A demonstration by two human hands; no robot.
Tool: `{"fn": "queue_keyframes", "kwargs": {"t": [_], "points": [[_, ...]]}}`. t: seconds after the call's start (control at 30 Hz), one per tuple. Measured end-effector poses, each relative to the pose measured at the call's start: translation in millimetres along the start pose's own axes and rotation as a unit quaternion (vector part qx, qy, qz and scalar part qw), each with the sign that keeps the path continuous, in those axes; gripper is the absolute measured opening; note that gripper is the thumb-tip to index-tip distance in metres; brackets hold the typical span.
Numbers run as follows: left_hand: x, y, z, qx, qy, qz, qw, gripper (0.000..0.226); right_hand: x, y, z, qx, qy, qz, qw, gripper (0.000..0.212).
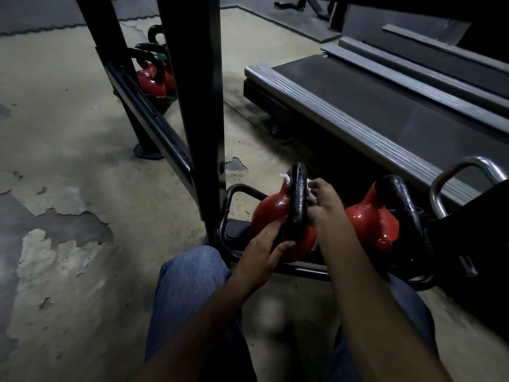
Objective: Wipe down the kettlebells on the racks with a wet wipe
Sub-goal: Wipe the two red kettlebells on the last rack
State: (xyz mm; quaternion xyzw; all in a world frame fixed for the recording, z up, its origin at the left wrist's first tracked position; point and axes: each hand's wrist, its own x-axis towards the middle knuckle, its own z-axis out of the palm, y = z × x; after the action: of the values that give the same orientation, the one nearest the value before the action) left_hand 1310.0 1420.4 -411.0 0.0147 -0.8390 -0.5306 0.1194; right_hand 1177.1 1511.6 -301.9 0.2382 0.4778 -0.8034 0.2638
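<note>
Holding red kettlebell (268, 213), left hand (261, 255) fingers curled round its handle (298, 199), right hand (326, 205) fingers pinching wet wipe (283, 177)

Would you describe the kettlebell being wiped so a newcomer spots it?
Beside the treadmill stands a low rack. Pick the left red kettlebell on it, by the black upright: unlike the right kettlebell, its handle bears the left hand, right hand and white wipe.
</note>
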Motion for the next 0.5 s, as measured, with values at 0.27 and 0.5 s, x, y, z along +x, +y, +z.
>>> {"fn": "queue_keyframes", "kwargs": {"t": [0.27, 0.5], "points": [[1, -6, 2, -0.002, 0.006, -0.006, 1.000, 0.052, 31, -15, 6, -0.661, -0.015, -0.496, 0.563, 0.009], [0, -12, 3, -0.023, 0.004, -0.006, 1.000, 0.051, 9, -19, -29, -0.635, -0.161, -0.520, 0.549, 0.007]]}}
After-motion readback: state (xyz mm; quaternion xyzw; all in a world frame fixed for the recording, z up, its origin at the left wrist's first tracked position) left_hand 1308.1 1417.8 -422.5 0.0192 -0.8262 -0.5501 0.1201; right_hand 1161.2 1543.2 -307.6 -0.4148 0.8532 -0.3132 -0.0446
